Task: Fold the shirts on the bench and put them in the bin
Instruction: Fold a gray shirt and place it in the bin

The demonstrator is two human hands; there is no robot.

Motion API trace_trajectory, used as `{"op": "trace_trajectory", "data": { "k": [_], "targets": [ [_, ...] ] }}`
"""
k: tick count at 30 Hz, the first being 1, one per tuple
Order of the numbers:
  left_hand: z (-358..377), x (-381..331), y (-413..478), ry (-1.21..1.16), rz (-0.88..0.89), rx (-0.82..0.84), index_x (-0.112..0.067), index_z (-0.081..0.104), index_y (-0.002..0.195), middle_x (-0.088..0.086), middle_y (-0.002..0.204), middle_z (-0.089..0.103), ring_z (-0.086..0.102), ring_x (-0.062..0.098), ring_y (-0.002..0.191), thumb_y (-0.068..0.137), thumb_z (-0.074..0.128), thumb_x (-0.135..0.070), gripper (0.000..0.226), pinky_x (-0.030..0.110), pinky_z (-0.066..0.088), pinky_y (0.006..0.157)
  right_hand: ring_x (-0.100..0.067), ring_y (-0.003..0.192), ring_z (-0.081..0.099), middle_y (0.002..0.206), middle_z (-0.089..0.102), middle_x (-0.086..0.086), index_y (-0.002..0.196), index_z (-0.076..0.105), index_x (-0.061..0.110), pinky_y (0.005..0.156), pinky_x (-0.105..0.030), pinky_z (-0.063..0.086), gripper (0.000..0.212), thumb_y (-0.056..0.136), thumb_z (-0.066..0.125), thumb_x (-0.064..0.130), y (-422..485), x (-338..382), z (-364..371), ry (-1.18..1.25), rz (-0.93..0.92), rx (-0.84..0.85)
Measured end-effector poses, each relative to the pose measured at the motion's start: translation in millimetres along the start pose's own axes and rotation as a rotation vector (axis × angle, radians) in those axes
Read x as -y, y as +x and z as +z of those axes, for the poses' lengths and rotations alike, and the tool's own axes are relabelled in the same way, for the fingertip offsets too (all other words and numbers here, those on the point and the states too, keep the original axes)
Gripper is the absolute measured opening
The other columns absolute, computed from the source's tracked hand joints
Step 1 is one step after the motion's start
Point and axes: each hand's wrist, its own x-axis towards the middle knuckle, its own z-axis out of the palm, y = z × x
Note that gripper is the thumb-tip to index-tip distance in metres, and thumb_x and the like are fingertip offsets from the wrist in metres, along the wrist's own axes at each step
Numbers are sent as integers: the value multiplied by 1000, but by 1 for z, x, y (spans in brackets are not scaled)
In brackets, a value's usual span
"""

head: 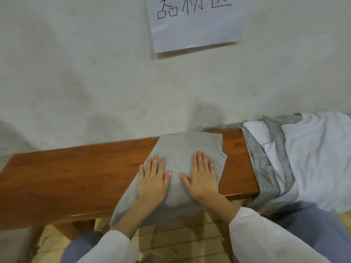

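A person in white sleeves (266,238) reaches forward over a tiled floor (180,242). The left hand (152,180) and right hand (203,177) lie side by side, palms down, on a gray shirt (180,147). All the fingers are straight and slightly spread and grip nothing; they appear to be pressing the cloth flat so that the fold holds. The partly folded shirt lies across the wooden bench (66,177), right of its middle. The shirt's near part hangs over the front edge toward the person's knees and its far edge reaches close to the back edge.

At the right end of the bench, apart from the pressed shirt, a loose pile of shirts (313,149), white and gray, spills over the front edge. It looks to be work waiting its turn. Behind the bench rises a pale, stained wall (76,73) with a paper sign (193,31) bearing handwritten characters. The bin is not in view, so the shirt's last trip cannot be traced from here; the fold itself seems to have at least one more turn to go.
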Motion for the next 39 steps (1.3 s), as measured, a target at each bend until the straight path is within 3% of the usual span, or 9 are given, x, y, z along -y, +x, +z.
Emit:
{"op": "trace_trajectory", "data": {
  "k": [3,7,13,19,23,27,32,36,39],
  "targets": [
    [0,-5,-27,19,3,-65,-10,54,131,17,130,55,54,35,118,92,28,-51,62,49,45,94,-21,145,-17,158,-11,-11,151,-4,9,117,-38,-15,93,80,-5,70,4,-16,-7,-5,-235,38],
    [-14,4,-21,59,115,-150,-14,60,117,14,112,59,57,31,100,83,37,-57,60,42,44,85,-14,146,-8,160,3,-6,152,9,10,118,-34,-9,86,87,6,67,6,-38,-19,69,-421,49],
    [-10,29,5,21,434,13,-28,4,151,-1,160,-3,-11,15,146,94,-1,-58,65,34,-11,117,-11,145,-9,159,-3,-1,152,3,13,114,-23,-12,76,95,20,60,-9,-65,-27,27,-348,52],
    [-3,30,-19,53,435,102,-29,-15,147,-6,153,-25,-26,12,142,85,-10,-71,75,35,-15,115,-14,142,-23,154,-22,-1,149,-12,13,114,-28,-18,85,91,15,68,-29,-74,-23,-142,-403,111],
    [-5,33,-40,107,406,101,-22,7,151,3,159,8,-1,16,146,93,18,-69,76,39,-2,118,-16,143,-18,154,-19,2,147,-13,15,116,-29,-17,86,90,22,70,-45,-74,-23,-147,-417,129],
    [-3,25,-59,162,328,159,-16,33,144,6,144,46,41,26,134,92,18,-65,73,48,29,108,-23,142,23,154,24,-8,149,20,9,111,-47,18,83,92,20,69,-47,-77,-19,-244,-400,167],
    [-2,17,-62,157,264,160,-14,34,141,10,140,49,48,30,129,87,24,-65,75,52,38,102,-22,135,38,148,40,-7,144,30,10,106,-42,29,76,94,16,65,-46,-76,-22,-208,-343,243],
    [-1,16,-60,182,268,165,-14,34,139,11,139,51,48,31,128,71,68,-62,90,51,40,99,-21,126,51,138,53,-5,138,38,11,101,-36,36,70,97,3,57,-53,-72,-17,-232,-321,231],
    [-6,12,-64,208,281,138,-15,17,149,12,153,29,21,30,141,83,63,-52,89,48,21,109,-19,136,39,148,39,-3,144,35,14,109,-33,21,85,91,-12,61,-56,-66,-28,-236,-343,189]
  ]
}}
